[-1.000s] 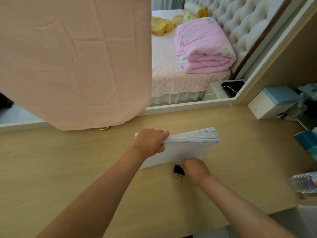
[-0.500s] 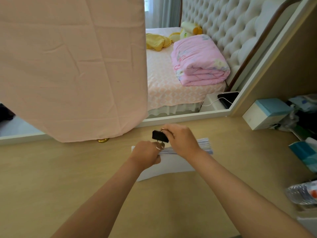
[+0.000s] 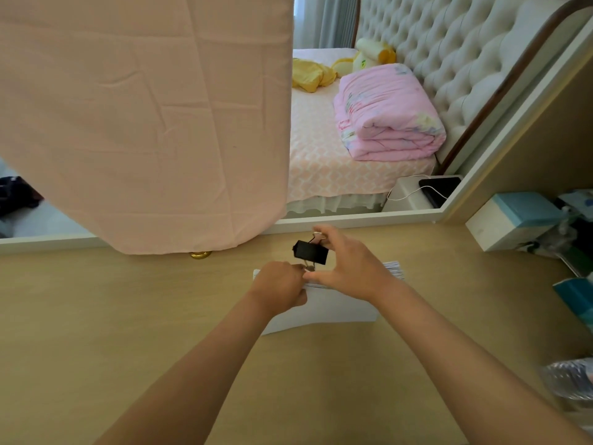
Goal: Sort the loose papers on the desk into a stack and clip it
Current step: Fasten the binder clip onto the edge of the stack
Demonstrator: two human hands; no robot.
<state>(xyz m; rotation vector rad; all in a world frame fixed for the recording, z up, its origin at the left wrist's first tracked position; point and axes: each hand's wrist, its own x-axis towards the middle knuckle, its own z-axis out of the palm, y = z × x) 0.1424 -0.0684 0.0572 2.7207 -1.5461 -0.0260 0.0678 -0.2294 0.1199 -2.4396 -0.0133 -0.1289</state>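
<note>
A stack of white papers (image 3: 333, 306) stands tilted on the wooden desk (image 3: 128, 316), its far edge lifted. My left hand (image 3: 279, 287) grips the stack at its left end. My right hand (image 3: 349, 268) pinches the wire handles of a black binder clip (image 3: 309, 252) between thumb and fingers, holding it just above the stack's upper edge, next to my left hand's fingers. The right part of the stack is hidden behind my right hand.
A pink cloth (image 3: 144, 117) hangs over a mirror at the desk's back. A white and blue box (image 3: 513, 220), a teal tissue pack (image 3: 574, 297) and a plastic bottle (image 3: 568, 380) sit along the right side.
My right hand picked the binder clip up from the desk in front of the stack and carried it above the stack's top edge. My left hand kept holding the papers.
</note>
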